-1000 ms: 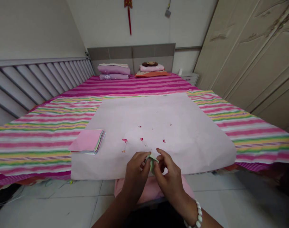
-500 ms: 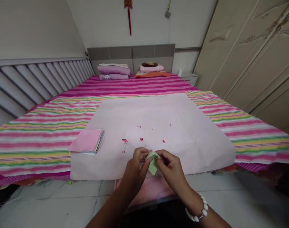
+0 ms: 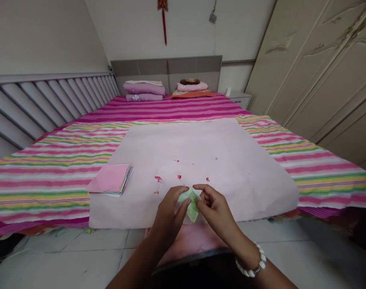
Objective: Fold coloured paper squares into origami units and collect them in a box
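Both of my hands pinch a small folded piece of pale green paper [image 3: 191, 204] just above the near edge of a large pale pink sheet [image 3: 201, 152] spread on the bed. My left hand [image 3: 170, 212] grips the paper's left side with thumb and fingers closed. My right hand [image 3: 214, 208], with a white bead bracelet [image 3: 255, 265] on its wrist, pinches the right side. The paper's lower tip points down between the hands.
A stack of coloured square papers [image 3: 110, 179], pink on top, lies on the sheet's left corner. Small red scraps [image 3: 158, 178] dot the sheet ahead of my hands. The striped bed [image 3: 50, 168] has folded bedding [image 3: 144, 91] at its head. A wardrobe [image 3: 321, 68] stands on the right.
The green paper has been turned and opened a little wider between my fingers, now showing a diamond shape. Both hands shifted slightly forward over the sheet's edge.
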Demonstrator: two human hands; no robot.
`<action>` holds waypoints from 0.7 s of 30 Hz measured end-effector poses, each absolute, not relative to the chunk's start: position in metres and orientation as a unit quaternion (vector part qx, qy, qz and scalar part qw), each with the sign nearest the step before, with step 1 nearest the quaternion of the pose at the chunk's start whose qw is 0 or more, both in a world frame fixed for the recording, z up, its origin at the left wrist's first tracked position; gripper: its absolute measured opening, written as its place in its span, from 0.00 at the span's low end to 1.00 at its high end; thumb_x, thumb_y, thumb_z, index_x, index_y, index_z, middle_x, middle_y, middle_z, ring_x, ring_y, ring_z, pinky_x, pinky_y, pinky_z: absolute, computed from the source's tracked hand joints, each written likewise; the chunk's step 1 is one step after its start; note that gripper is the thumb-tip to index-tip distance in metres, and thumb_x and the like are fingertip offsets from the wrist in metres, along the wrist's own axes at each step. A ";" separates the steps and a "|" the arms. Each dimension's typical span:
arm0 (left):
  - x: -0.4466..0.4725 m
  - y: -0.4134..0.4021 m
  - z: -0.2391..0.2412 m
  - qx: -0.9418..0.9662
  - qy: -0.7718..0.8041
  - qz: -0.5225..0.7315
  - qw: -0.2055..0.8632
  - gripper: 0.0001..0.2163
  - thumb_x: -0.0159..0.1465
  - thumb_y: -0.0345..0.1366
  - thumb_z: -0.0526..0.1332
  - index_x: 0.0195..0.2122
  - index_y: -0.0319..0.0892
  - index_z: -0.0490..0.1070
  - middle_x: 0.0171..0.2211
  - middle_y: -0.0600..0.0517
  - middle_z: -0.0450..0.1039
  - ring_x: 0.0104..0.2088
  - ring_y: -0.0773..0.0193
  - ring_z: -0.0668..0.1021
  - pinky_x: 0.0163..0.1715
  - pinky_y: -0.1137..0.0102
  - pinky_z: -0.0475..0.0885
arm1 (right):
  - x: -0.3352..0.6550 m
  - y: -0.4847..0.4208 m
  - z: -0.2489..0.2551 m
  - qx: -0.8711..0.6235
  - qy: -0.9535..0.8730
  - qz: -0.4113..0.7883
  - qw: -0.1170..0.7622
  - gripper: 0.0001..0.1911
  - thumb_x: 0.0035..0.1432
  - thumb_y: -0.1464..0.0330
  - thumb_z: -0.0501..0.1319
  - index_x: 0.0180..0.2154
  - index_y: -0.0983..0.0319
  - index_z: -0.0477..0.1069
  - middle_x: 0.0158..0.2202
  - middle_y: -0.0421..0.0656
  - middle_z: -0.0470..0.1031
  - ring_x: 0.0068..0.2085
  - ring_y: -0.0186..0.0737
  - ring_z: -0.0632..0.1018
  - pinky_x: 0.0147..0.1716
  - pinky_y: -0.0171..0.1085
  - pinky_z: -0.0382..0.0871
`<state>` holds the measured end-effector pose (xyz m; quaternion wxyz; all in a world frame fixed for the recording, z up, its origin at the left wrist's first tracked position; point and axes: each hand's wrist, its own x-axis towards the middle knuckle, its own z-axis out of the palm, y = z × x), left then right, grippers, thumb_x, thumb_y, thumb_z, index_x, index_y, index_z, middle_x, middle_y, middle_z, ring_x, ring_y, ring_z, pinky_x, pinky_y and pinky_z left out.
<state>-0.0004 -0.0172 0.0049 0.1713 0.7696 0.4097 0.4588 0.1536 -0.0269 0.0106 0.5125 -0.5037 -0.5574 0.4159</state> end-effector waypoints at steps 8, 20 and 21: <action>-0.002 -0.016 0.009 0.754 0.405 0.456 0.245 0.10 0.64 0.31 0.56 0.45 0.45 0.72 0.45 0.47 0.74 0.48 0.59 0.74 0.50 0.59 0.68 | 0.153 -0.026 0.014 -0.483 -0.570 0.422 0.514 0.10 0.52 0.70 0.58 0.38 0.64 0.72 0.20 0.32 0.55 0.21 0.30 0.60 0.21 0.30 0.55; 0.000 -0.016 0.007 0.779 0.384 0.419 0.265 0.19 0.65 0.29 0.54 0.57 0.47 0.62 0.44 0.48 0.71 0.42 0.63 0.75 0.44 0.66 0.72 | 0.153 -0.023 0.016 -0.457 -0.541 0.476 0.521 0.14 0.51 0.67 0.59 0.41 0.65 0.72 0.19 0.31 0.55 0.21 0.29 0.59 0.21 0.30 0.54; -0.001 -0.016 0.006 0.789 0.379 0.410 0.258 0.20 0.65 0.29 0.53 0.59 0.48 0.59 0.45 0.48 0.71 0.42 0.63 0.75 0.44 0.66 0.72 | 0.154 -0.023 0.015 -0.460 -0.539 0.474 0.523 0.16 0.51 0.67 0.59 0.42 0.65 0.71 0.19 0.31 0.55 0.21 0.29 0.59 0.21 0.31 0.54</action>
